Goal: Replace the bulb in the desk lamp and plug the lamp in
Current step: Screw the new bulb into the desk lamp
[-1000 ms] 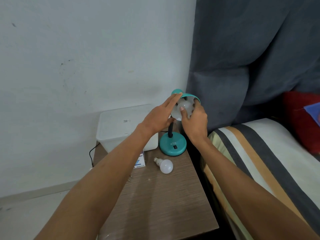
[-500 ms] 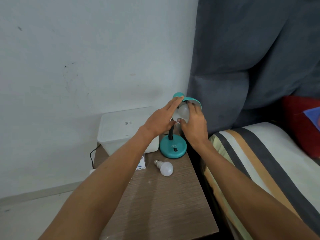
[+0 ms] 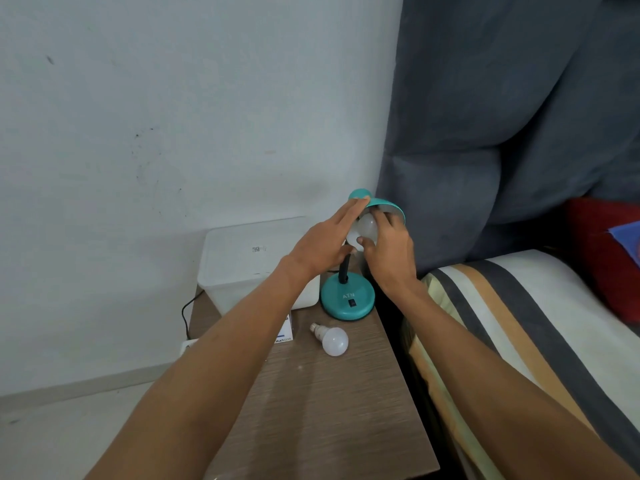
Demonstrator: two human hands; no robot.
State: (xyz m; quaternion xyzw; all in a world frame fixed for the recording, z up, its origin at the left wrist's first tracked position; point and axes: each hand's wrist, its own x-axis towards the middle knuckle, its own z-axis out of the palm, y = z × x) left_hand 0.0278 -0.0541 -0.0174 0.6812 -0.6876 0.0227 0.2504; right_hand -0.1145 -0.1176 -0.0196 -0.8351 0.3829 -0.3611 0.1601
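Note:
A teal desk lamp (image 3: 347, 299) stands at the far right of a wooden bedside table (image 3: 332, 410). Its shade (image 3: 384, 204) tilts toward me. My left hand (image 3: 323, 242) lies flat against the shade's left rim with straight fingers. My right hand (image 3: 389, 249) curls its fingers and thumb round a white bulb (image 3: 367, 227) sitting inside the shade. A second white bulb (image 3: 331, 339) lies loose on the table in front of the lamp base, screw cap pointing left.
A white plastic box (image 3: 252, 258) sits at the table's back left by the wall. A small bulb carton (image 3: 284, 332) lies partly under my left forearm. A black cable (image 3: 187, 313) drops behind the table. A striped mattress (image 3: 519, 327) and grey headboard border the right.
My right hand has turned on the bulb, thumb shifting lower under it. My left hand stays against the shade. The view drifted slightly.

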